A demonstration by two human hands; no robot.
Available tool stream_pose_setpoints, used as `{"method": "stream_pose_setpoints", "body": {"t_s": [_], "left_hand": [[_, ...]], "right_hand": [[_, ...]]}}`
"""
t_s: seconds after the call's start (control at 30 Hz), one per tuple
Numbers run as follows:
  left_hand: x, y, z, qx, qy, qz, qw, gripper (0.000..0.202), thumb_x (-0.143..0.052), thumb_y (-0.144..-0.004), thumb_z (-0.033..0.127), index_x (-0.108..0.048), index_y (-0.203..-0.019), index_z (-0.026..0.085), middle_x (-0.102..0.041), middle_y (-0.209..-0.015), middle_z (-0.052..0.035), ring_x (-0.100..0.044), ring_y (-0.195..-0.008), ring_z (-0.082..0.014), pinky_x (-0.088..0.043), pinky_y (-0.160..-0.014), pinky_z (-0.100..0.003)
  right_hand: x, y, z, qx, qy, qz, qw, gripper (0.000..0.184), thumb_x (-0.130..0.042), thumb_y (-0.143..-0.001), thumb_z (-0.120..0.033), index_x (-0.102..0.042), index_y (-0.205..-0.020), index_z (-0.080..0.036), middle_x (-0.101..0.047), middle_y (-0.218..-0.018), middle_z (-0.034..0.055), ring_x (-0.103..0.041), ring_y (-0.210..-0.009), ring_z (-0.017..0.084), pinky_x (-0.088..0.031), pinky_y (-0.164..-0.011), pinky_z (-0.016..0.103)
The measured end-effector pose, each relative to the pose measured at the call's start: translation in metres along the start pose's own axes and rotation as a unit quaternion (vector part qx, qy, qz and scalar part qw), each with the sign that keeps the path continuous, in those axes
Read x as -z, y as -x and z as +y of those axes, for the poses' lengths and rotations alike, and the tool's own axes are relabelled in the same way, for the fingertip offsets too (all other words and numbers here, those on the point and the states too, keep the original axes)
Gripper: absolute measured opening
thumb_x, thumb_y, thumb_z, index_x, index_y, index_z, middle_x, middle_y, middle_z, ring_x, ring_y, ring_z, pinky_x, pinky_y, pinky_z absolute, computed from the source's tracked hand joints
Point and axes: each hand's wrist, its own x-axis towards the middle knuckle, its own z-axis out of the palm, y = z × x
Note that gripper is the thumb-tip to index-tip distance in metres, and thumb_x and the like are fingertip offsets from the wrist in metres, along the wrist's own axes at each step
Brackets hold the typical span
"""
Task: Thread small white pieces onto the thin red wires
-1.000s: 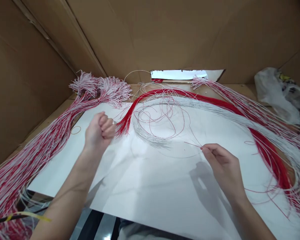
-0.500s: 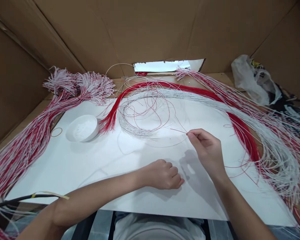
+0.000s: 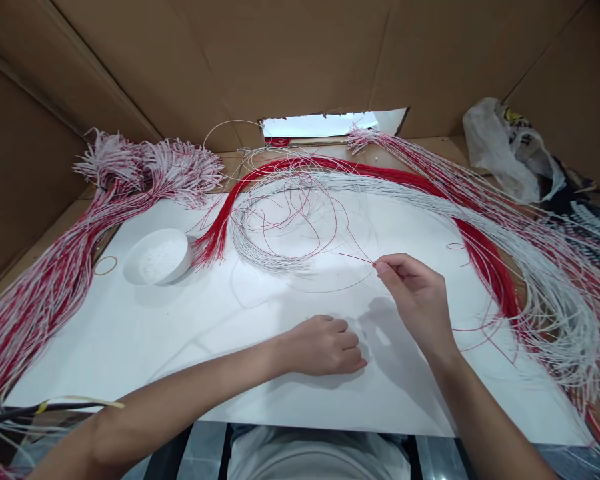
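Between thumb and forefinger, my right hand [image 3: 417,293] pinches a thin red wire [image 3: 356,257] above the white board. The wire's short end points left, and a thinner strand trails back toward a loose tangle. My left hand [image 3: 330,347] rests closed on the white board [image 3: 205,387], knuckles up; whatever its fingers hold is hidden. Behind the hands, a bundle of red strands [image 3: 280,164] arches over a coil of white strands [image 3: 250,250]. Left of them stands a white bowl [image 3: 180,263] with white powder [image 3: 156,259] in it.
Bundles of red and white strands [image 3: 45,293] lie along the left edge, and more twisted strands [image 3: 430,160] run down the right. A rubber band [image 3: 105,266] lies by the bowl. A plastic bag [image 3: 495,153] sits at the back right. Cardboard walls [image 3: 300,60] enclose the board.
The view has shifted slightly. My right hand keeps its pinch on the red wire, and my left hand stays closed in the same place.
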Motion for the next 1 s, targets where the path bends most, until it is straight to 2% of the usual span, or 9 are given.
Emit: {"method": "stream_pose_setpoints", "body": {"t_s": [0.4, 0.7, 1.0], "left_hand": [[0.0036, -0.0043, -0.0031, -0.006, 0.041, -0.055, 0.998, 0.03, -0.049, -0.091, 0.027, -0.053, -0.064, 0.016, -0.051, -0.064, -0.0006, -0.047, -0.063, -0.0132, -0.037, -0.056, -0.027], [0.004, -0.0052, -0.0022, 0.008, 0.052, -0.069, 0.996, 0.018, -0.046, -0.087, 0.019, -0.054, -0.071, 0.015, -0.054, -0.072, -0.0024, -0.046, -0.065, -0.014, -0.036, -0.059, -0.028], [0.0068, -0.0064, -0.0025, 0.022, 0.035, -0.092, 0.995, 0.012, -0.047, -0.085, 0.022, -0.052, -0.076, 0.016, -0.054, -0.076, -0.0032, -0.045, -0.067, -0.0154, -0.033, -0.059, -0.031]], "right_hand": [[0.0029, 0.0001, 0.0006, 0.013, 0.009, 0.004, 1.0, 0.016, -0.058, -0.084, -0.034, -0.063, -0.077, -0.02, -0.061, -0.072, 0.0003, -0.056, -0.069, 0.013, -0.049, -0.067, 0.027], [0.0019, -0.0008, -0.0013, 0.004, 0.003, 0.017, 1.0, 0.017, -0.06, -0.082, -0.033, -0.063, -0.074, -0.019, -0.061, -0.07, 0.0002, -0.056, -0.067, 0.013, -0.049, -0.065, 0.026], [0.0028, -0.001, -0.0013, 0.003, 0.009, 0.019, 1.0, 0.017, -0.06, -0.082, -0.035, -0.064, -0.075, -0.019, -0.062, -0.071, 0.0008, -0.058, -0.068, 0.014, -0.051, -0.066, 0.027]]}}
